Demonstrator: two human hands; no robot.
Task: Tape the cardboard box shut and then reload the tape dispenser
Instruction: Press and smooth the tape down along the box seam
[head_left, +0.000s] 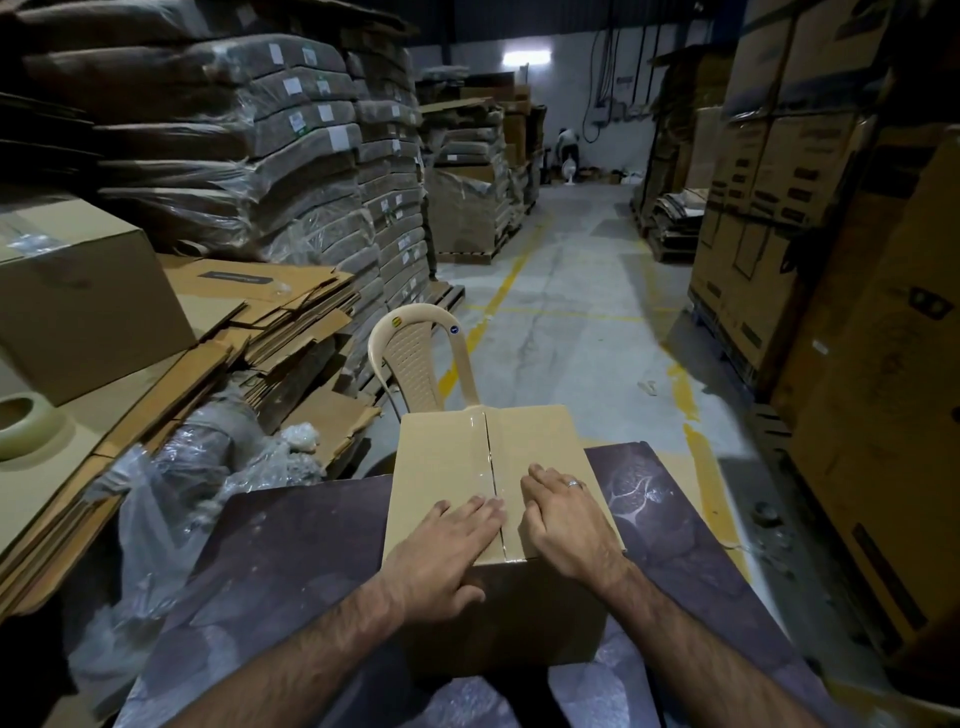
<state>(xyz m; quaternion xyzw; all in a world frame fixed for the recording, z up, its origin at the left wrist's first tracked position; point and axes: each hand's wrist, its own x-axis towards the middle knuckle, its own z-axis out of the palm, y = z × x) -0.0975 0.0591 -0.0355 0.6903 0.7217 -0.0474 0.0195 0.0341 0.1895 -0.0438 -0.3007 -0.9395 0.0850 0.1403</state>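
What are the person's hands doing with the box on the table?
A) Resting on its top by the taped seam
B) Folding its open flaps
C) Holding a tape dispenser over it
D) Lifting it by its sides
A: the left hand and right hand rest on top of the closed tan cardboard box, beside the shiny clear tape along its centre seam, and neither holds anything.

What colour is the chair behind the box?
Beige; the chair shows best in the head view.
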